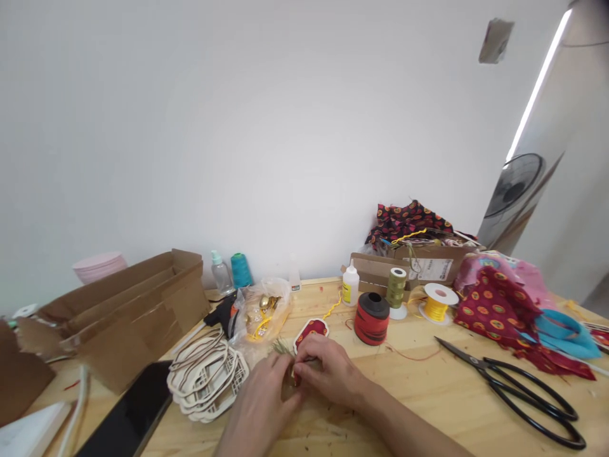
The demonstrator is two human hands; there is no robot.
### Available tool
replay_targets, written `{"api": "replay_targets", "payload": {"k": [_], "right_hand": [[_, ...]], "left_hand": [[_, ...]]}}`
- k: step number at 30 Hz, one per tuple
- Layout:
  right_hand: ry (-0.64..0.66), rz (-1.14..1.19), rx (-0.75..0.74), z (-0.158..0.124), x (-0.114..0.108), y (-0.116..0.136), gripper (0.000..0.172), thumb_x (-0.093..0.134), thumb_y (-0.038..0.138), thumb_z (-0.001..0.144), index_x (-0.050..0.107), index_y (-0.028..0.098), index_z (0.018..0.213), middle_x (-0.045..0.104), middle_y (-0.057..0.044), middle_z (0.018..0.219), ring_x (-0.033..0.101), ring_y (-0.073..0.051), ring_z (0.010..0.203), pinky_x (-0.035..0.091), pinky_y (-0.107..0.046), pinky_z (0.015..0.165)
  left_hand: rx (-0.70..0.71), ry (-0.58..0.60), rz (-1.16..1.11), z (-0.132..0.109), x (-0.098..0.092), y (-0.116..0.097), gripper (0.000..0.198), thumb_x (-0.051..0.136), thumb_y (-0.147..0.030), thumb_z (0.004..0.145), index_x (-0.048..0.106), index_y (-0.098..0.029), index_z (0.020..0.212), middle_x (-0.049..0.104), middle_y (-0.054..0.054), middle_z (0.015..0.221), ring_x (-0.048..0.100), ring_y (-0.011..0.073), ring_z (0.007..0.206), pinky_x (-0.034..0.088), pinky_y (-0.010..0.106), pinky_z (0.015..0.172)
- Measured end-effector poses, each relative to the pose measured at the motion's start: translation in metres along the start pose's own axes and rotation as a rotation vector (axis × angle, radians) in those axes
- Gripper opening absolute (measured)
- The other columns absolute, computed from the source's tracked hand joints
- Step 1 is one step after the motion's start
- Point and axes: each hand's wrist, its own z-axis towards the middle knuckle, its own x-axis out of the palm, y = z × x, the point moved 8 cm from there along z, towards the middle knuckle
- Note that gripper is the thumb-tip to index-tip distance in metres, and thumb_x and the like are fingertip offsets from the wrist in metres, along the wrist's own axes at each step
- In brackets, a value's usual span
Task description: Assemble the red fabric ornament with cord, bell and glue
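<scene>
My left hand (264,398) and my right hand (328,374) meet over the wooden table (428,393), fingers curled together on a small red fabric-covered ornament (311,330) with a white rim. A tuft of green threads (282,346) sticks out just above my left fingers. A yellow cord (333,307) runs away from the ornament's far end. The part of the ornament under my fingers is hidden.
A stack of white cut-out frames (207,374) lies left of my hands, beside a dark phone (126,416) and a cardboard box (124,314). A red-black spool (372,318), green spool (396,289), yellow spool (438,303), glue bottle (351,284), black scissors (518,390) and red patterned fabric (499,311) lie to the right.
</scene>
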Motion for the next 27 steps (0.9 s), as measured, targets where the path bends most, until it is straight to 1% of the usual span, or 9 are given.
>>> {"api": "replay_targets", "payload": {"k": [4,8,13,16,19,23,25,27], "right_hand": [[0.004,0.026,-0.041,-0.001,-0.001,0.005,0.008,0.058,0.012,0.07,0.062,0.019,0.071,0.059,-0.001,0.077,0.053,-0.013,0.076,0.041,-0.023,0.068],[0.006,0.032,-0.167,-0.004,-0.003,0.021,0.007,0.056,0.014,0.071,0.061,0.02,0.07,0.059,-0.002,0.077,0.053,-0.014,0.076,0.042,-0.025,0.069],[0.069,-0.097,-0.334,-0.011,-0.001,0.043,0.008,0.054,0.016,0.068,0.061,0.02,0.067,0.06,-0.003,0.078,0.052,-0.015,0.071,0.04,-0.027,0.064],[0.116,-0.164,-0.422,-0.014,0.003,0.051,0.008,0.054,0.018,0.067,0.061,0.022,0.067,0.061,-0.002,0.077,0.052,-0.015,0.069,0.039,-0.028,0.062],[0.124,-0.227,-0.489,-0.017,0.005,0.059,0.008,0.053,0.019,0.066,0.06,0.023,0.064,0.062,-0.002,0.075,0.05,-0.015,0.064,0.038,-0.028,0.059],[0.134,-0.31,-0.55,-0.02,0.009,0.069,0.008,0.053,0.018,0.066,0.059,0.021,0.062,0.062,-0.002,0.073,0.048,-0.014,0.061,0.036,-0.028,0.056],[0.133,-0.296,-0.546,-0.02,0.009,0.071,0.009,0.052,0.018,0.066,0.059,0.021,0.061,0.062,-0.002,0.071,0.048,-0.014,0.061,0.037,-0.027,0.056],[0.111,-0.23,-0.509,-0.018,0.007,0.069,0.011,0.052,0.018,0.068,0.059,0.022,0.061,0.062,-0.002,0.069,0.049,-0.014,0.061,0.038,-0.027,0.056]], "left_hand": [[-0.024,0.009,0.043,-0.007,0.004,0.0,0.019,0.043,-0.018,0.073,0.059,-0.019,0.085,0.061,0.007,0.083,0.056,0.0224,0.082,0.04,0.032,0.073],[-0.055,0.016,0.035,-0.017,0.003,0.003,0.02,0.041,-0.02,0.075,0.059,-0.019,0.084,0.061,0.008,0.084,0.056,0.0235,0.083,0.04,0.034,0.073],[-0.1,0.032,0.009,-0.029,0.002,0.004,0.019,0.043,-0.018,0.072,0.058,-0.02,0.083,0.062,0.008,0.087,0.056,0.0228,0.085,0.04,0.033,0.074],[-0.116,0.038,0.008,-0.034,0.002,0.005,0.019,0.045,-0.017,0.07,0.059,-0.021,0.083,0.062,0.006,0.086,0.056,0.0222,0.085,0.04,0.031,0.074],[-0.13,0.032,0.009,-0.038,0.002,0.006,0.02,0.046,-0.018,0.07,0.059,-0.022,0.085,0.062,0.006,0.086,0.056,0.0225,0.085,0.041,0.031,0.073],[-0.144,0.032,-0.003,-0.042,0.003,0.008,0.022,0.046,-0.018,0.07,0.06,-0.022,0.086,0.062,0.006,0.086,0.057,0.0225,0.084,0.042,0.032,0.073],[-0.143,0.024,-0.022,-0.044,0.004,0.011,0.023,0.047,-0.017,0.069,0.06,-0.022,0.087,0.063,0.006,0.086,0.057,0.022,0.083,0.043,0.031,0.072],[-0.131,0.007,-0.048,-0.045,0.005,0.013,0.024,0.047,-0.018,0.068,0.06,-0.022,0.088,0.063,0.006,0.087,0.058,0.0216,0.083,0.043,0.03,0.072]]}}
